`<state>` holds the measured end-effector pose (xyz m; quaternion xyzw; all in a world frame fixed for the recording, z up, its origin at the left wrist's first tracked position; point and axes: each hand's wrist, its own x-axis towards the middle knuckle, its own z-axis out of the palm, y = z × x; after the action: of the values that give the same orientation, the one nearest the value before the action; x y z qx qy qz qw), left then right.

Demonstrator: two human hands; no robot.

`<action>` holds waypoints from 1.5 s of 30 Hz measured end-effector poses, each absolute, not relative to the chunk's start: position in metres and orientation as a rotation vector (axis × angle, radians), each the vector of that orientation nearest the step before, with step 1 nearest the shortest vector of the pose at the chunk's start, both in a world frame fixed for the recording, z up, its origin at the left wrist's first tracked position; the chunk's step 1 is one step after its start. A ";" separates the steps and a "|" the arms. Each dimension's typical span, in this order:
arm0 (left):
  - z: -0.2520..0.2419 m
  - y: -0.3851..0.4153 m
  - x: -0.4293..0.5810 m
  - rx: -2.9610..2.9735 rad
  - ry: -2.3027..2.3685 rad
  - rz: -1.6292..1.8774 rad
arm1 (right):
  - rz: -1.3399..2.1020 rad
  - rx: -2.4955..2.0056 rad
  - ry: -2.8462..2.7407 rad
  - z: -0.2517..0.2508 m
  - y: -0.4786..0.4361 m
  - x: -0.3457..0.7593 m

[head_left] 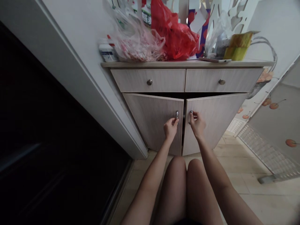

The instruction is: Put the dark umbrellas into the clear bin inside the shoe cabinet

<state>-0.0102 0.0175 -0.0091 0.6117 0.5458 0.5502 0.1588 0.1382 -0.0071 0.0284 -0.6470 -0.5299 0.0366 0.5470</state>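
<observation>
1. In the head view, the scene was a tiled floor (264, 190) in front of a pale wood cabinet (187, 64) set against a white wall. A dark opening filled the left side, and a panel printed with orange fruit (278, 125) stood on the right.
2. The cabinet top carried a red plastic bag (175, 34) with a clear bag with pink print (136, 42) touching it on the left. A small box (106, 53) sat at the far left, a yellow-green packet (237, 47) to the right, and a flat phone-like item (214, 60) lay at the front edge.
3. Below the top sat 2 drawers side by side, the left drawer (131, 80) and the right drawer (243, 79), both pushed in, each with 1 round knob.
4. Under them, the left door (147, 122) and the right door (222, 118) stood slightly ajar. A dark gap showed along their upper edges and between them.
5. The left hand (170, 128) had its fingers closed around the left door knob (177, 113), at that door's inner edge.
6. The right hand (197, 124) had its fingertips pinched together on the right door knob (191, 112), just beside the other knob across the central gap.
7. Both forearms reached forward over the person's 2 bare knees (186, 165), which were close to the bottom of the doors.
</observation>
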 end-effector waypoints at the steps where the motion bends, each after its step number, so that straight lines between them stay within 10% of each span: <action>1: -0.007 0.021 -0.008 1.759 1.579 1.559 | 0.069 -1.545 -1.262 0.028 -0.002 0.137; 45: 0.047 0.070 0.005 1.952 1.859 1.013 | 0.169 -1.554 -1.266 0.041 0.069 0.135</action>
<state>0.0045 0.0698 0.0466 0.6720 0.6401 0.3487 0.1306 0.1350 0.0690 0.0409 -0.6524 -0.5315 0.0709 0.5356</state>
